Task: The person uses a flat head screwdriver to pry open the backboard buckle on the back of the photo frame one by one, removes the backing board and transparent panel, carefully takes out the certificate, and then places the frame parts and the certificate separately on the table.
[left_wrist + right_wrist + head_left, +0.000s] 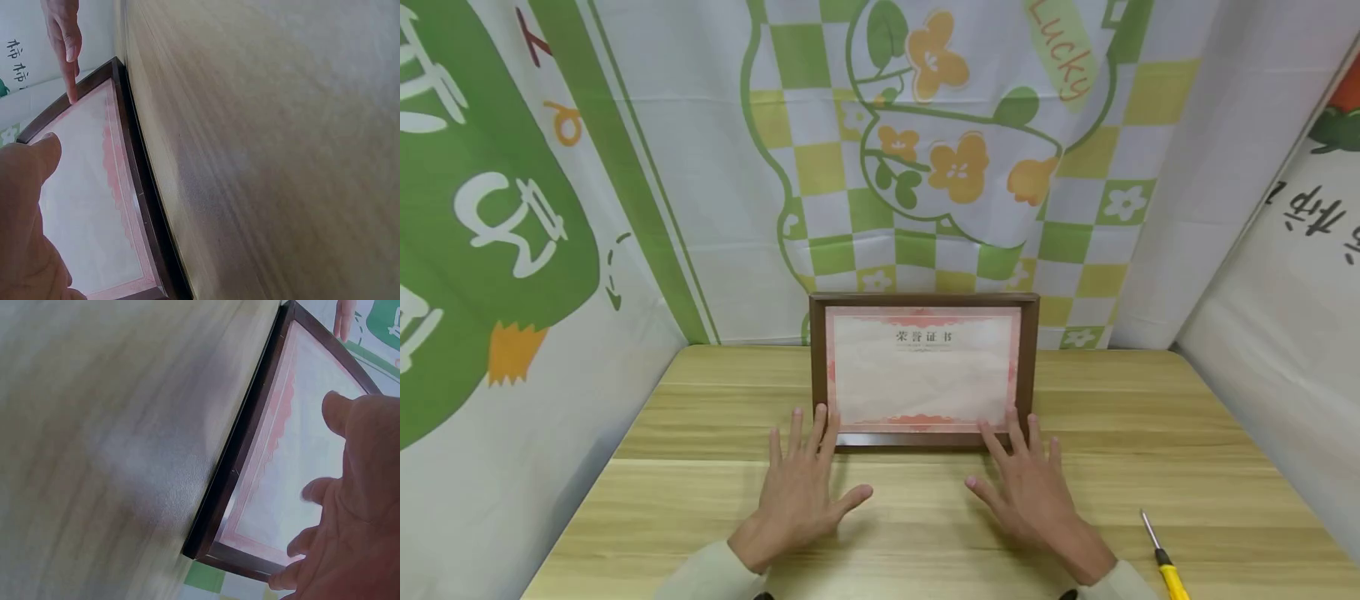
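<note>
A dark brown picture frame (1027, 358) stands propped up at the back of the table, its lower edge on the wood. Inside it is a certificate (925, 379) with a pink border and dark Chinese lettering near the top. My left hand (801, 492) has its fingers spread, fingertips right at the frame's lower left corner. At the lower right corner is my right hand (1033, 492), fingers also spread, the tips overlapping the frame in the head view. Both thumbs point inward, away from the frame. In the right wrist view the right hand (369, 494) holds nothing.
A screwdriver (1171, 575) with a yellow and black handle lies on the wood-grain table (917, 533) at the near right. Behind the frame hangs a green and white checked curtain (820, 167). Printed cloth (640, 275) closes in the left side, and more cloth (1292, 333) the right.
</note>
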Motion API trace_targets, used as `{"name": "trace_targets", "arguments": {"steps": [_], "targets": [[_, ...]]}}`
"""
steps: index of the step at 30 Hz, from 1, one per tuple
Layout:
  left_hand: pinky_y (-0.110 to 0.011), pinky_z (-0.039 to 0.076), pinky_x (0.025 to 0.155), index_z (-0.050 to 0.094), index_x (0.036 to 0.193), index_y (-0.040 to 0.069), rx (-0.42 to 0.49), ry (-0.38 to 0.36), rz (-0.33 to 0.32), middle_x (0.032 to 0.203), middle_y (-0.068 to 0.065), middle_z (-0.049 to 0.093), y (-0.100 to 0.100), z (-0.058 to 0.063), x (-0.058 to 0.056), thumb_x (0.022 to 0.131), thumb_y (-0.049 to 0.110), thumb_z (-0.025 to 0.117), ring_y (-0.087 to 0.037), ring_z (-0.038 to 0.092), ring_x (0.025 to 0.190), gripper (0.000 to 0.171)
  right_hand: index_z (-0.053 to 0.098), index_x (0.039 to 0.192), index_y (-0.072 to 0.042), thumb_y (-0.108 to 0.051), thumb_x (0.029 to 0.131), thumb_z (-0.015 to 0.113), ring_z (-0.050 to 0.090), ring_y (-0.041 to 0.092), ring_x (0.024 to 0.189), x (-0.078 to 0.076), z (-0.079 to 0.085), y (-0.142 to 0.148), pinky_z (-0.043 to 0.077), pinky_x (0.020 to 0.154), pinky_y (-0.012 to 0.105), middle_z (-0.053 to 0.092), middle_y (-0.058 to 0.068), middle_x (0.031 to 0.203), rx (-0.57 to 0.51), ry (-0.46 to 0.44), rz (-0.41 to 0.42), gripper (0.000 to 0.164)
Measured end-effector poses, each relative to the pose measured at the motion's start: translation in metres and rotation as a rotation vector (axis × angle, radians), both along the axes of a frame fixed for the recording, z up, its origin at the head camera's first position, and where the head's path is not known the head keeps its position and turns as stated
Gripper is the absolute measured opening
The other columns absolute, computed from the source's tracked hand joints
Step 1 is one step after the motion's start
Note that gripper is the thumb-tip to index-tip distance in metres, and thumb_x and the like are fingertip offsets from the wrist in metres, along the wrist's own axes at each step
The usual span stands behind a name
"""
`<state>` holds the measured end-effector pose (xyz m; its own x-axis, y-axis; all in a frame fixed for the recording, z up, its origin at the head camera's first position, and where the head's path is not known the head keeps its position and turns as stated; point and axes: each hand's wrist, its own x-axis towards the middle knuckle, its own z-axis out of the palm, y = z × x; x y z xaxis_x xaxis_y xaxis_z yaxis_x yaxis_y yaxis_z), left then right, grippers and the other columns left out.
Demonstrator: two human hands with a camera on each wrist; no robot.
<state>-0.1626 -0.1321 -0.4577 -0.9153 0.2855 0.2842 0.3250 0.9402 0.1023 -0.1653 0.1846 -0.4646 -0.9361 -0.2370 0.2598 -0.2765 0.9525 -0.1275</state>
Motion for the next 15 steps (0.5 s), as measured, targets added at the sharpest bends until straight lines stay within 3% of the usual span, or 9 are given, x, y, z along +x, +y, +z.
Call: {"name": "trace_targets", "arguments": {"steps": [5, 11, 15], "targets": [[-0.071, 0.02, 0.111, 0.016, 0.157, 0.003, 0.062, -0.019, 0.009, 0.162, -0.02, 0.019, -0.002, 0.003, -0.007, 0.082, 0.069, 0.061, -0.049, 0.016, 0.147, 0.109, 0.027, 0.156, -0.009, -0.051, 0.092, 0.062, 0.022, 0.052, 0.144, -0.004, 0.0, 0.004, 0.027, 0.104, 0.075, 0.015, 0.029, 0.16, -0.079, -0.026, -0.009, 0.084], [-0.07, 0.02, 0.112, 0.006, 0.157, -0.002, 0.196, -0.12, 0.011, 0.163, -0.021, 0.009, -0.007, 0.006, -0.016, 0.085, 0.068, 0.058, -0.05, 0.012, 0.147, 0.112, 0.015, 0.154, 0.006, -0.045, 0.094, 0.061, 0.024, 0.05, 0.143, -0.008, 0.0, 0.012, 0.029, 0.109, 0.067, 0.013, 0.034, 0.158, -0.193, -0.03, -0.017, 0.092], [-0.066, 0.022, 0.114, 0.002, 0.156, -0.004, 0.281, -0.131, 0.005, 0.163, -0.025, 0.001, -0.009, 0.007, -0.02, 0.085, 0.065, 0.061, -0.051, 0.014, 0.146, 0.115, 0.006, 0.154, 0.007, -0.046, 0.096, 0.059, 0.023, 0.049, 0.144, -0.01, 0.001, 0.016, 0.027, 0.111, 0.065, 0.01, 0.033, 0.159, -0.26, -0.054, -0.027, 0.095]]}}
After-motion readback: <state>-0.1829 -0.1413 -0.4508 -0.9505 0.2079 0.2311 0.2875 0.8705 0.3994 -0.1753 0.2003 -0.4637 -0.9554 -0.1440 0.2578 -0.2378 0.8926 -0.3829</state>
